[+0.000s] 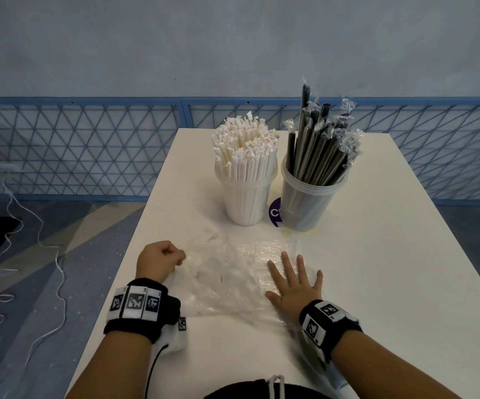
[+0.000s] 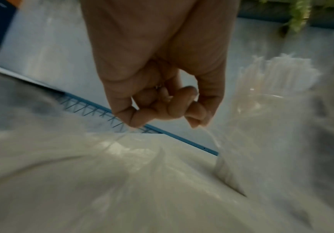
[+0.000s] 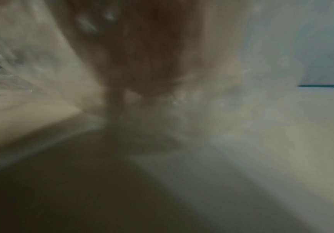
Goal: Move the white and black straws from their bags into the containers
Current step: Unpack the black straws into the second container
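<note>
Pinching the bag [image 1: 227, 272] edge at lower centre, the left hand [image 1: 158, 260] is curled tight; the right hand [image 1: 295, 279] lies flat on it, fingers spread. White straws [image 1: 246, 148] and black straws [image 1: 316, 151] fill cups mid-frame. A hard tug could tip them. A purple sticker [image 1: 274, 211] reads "C".

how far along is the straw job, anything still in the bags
Mostly done, it seems. White straws fill the left cup and black straws stand in the right cup. The clear bags lie flat on the table and look empty. In hand: the left hand pinches a bag edge while the right hand rests flat on the plastic. Left: probably only clearing the bags.
</note>
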The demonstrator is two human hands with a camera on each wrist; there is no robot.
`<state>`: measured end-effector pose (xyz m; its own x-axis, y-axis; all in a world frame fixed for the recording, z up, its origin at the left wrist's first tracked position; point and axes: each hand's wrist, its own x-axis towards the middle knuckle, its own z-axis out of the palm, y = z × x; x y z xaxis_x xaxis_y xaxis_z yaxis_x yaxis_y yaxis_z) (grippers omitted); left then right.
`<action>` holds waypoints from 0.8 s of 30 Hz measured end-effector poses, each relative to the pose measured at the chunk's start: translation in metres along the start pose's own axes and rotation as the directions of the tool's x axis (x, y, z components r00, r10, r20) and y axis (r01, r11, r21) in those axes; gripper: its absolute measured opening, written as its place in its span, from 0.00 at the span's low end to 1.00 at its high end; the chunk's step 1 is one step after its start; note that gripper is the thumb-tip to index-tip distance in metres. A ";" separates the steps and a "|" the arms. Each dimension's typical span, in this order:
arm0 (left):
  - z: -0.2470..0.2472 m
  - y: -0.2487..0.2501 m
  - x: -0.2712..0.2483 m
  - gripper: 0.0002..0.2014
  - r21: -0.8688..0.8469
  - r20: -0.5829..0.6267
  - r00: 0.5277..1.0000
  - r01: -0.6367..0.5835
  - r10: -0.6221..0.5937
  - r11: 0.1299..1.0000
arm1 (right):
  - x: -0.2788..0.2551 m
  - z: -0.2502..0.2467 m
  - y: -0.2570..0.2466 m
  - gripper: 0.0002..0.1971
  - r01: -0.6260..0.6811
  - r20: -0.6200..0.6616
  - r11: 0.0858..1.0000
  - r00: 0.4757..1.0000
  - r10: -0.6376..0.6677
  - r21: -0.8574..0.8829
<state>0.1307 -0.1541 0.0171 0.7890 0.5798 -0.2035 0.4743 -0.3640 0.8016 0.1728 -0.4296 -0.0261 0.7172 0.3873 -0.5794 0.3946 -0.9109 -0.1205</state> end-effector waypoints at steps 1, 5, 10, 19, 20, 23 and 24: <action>-0.002 -0.004 0.002 0.14 -0.064 -0.012 0.997 0.072 -0.073 0.995 | 0.001 0.001 0.001 0.31 -0.016 0.011 1.000 1.000 0.015 0.010; -0.005 -0.015 0.001 0.06 -0.382 0.085 0.927 0.368 -0.364 0.848 | 0.002 0.003 0.002 0.31 -0.032 0.016 0.999 0.999 0.032 0.017; -0.004 0.052 -0.031 0.26 -0.229 -0.164 0.978 -0.167 0.132 0.959 | 0.003 0.004 0.002 0.31 -0.043 0.019 0.999 0.999 0.042 0.025; 0.042 0.135 -0.116 0.12 -0.147 0.440 0.589 -0.697 0.678 0.702 | 0.004 0.003 -0.002 0.35 -0.051 0.041 0.999 0.998 0.051 0.002; 0.060 0.125 -0.117 0.18 0.049 0.690 0.519 -0.730 0.505 0.682 | 0.004 0.003 -0.002 0.37 -0.057 0.041 0.998 0.997 0.058 -0.026; 0.095 0.086 -0.094 0.41 0.540 0.796 0.605 -0.723 0.018 0.432 | 0.005 0.002 -0.003 0.36 -0.050 0.033 0.999 0.998 0.050 0.004; 0.098 0.072 -0.080 0.45 0.632 0.744 0.666 -0.680 -0.048 0.372 | 0.005 0.001 -0.001 0.34 -0.038 0.024 0.999 0.999 0.038 0.030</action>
<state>0.1401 -0.2980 0.0356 0.7933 -0.1388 -0.5928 -0.1127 -0.9903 0.0810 0.1755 -0.4267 -0.0298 0.7176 0.3491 -0.6026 0.3492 -0.9290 -0.1224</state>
